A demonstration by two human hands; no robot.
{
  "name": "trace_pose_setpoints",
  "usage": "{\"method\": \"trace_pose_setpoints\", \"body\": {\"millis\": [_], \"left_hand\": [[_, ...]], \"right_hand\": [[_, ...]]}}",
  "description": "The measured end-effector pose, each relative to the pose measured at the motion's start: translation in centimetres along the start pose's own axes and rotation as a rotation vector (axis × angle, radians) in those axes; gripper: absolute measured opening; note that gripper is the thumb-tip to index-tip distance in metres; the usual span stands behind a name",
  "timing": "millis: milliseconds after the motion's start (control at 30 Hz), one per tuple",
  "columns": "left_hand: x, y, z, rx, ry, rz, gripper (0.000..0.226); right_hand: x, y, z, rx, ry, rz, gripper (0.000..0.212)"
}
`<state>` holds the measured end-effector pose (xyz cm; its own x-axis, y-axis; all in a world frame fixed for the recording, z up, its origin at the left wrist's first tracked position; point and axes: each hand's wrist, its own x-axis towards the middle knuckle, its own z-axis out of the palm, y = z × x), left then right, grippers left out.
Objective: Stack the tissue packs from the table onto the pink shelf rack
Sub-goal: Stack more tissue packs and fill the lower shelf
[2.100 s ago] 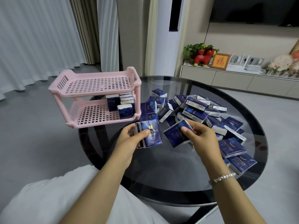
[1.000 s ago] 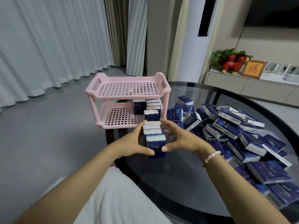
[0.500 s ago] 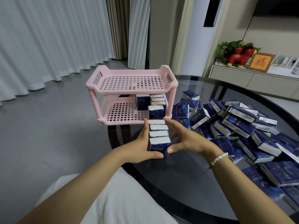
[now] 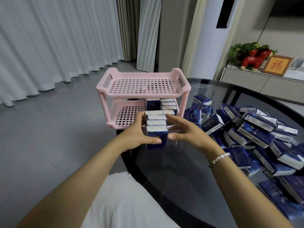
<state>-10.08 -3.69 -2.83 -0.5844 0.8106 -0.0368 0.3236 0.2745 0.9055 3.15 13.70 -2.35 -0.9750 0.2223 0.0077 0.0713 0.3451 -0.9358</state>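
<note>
- Two forearms reach up from the bottom of the frame toward centre, over a white garment (image 4: 125,203) at lower centre.
- Right wrist carries a beaded bracelet (image 4: 220,157).
- Left hand (image 4: 136,135) is at centre frame, thumb laid across the near blue face of the bundle, fingers curled round its left side: grasping.
- Right hand (image 4: 185,132) mirrors it just right of centre, thumb tip on the near face, fingers reaching along the right side of the bundle: grasping.
- Held tissue packs (image 4: 156,127): four packs, pressed face to face, standing on edge with white top edges up. The row's long axis runs away from the camera toward the rack. It is held at centre frame, above the table edge, its far end at the front rim of the lower tier.
- Glass table (image 4: 189,175), dark and round, fills the lower right.
- Loose tissue packs (image 4: 256,129) lie heaped at mid right, pointing all ways.
- Pink shelf rack (image 4: 143,86), two tiers, stands at upper centre on the table's left edge.
- Shelved packs (image 4: 164,104) stand upright at the right end of the lower tier.
- White curtain (image 4: 49,43) hangs at upper left; a red horse figure (image 4: 253,61) sits at far upper right.
</note>
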Motion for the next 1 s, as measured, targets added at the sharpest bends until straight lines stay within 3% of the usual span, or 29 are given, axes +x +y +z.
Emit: {"method": "trace_pose_setpoints", "body": {"millis": [133, 200, 300, 600, 733, 867, 1000], "left_hand": [[2.0, -0.5, -2.4, -0.032, 0.054, -0.016, 0.104], [3.3, -0.7, -3.3, -0.038, 0.078, -0.019, 0.103], [5.1, -0.9, -4.1, -0.024, 0.072, -0.03, 0.097], [9.1, -2.1, -3.6, -0.024, -0.011, -0.078, 0.099], [9.4, -2.7, -3.4, -0.074, 0.019, -0.071, 0.114], [9.5, -3.0, -3.1, -0.044, 0.053, -0.015, 0.088], [8.8, -2.9, -2.9, 0.041, 0.106, 0.014, 0.088]], "right_hand": [[1.3, 0.6, 1.1, -0.025, 0.525, 0.009, 0.029], [2.1, 1.4, 1.6, -0.064, 0.686, 0.027, 0.026], [3.4, 2.1, 2.2, -0.144, 0.803, 0.035, 0.027], [4.3, 2.9, 2.6, -0.237, 0.866, 0.02, 0.021], [4.2, 3.0, 2.6, -0.277, 0.848, 0.001, 0.018], [4.3, 3.1, 2.6, -0.276, 0.841, -0.011, 0.019], [4.3, 3.1, 2.6, -0.274, 0.844, -0.032, 0.019]]}}
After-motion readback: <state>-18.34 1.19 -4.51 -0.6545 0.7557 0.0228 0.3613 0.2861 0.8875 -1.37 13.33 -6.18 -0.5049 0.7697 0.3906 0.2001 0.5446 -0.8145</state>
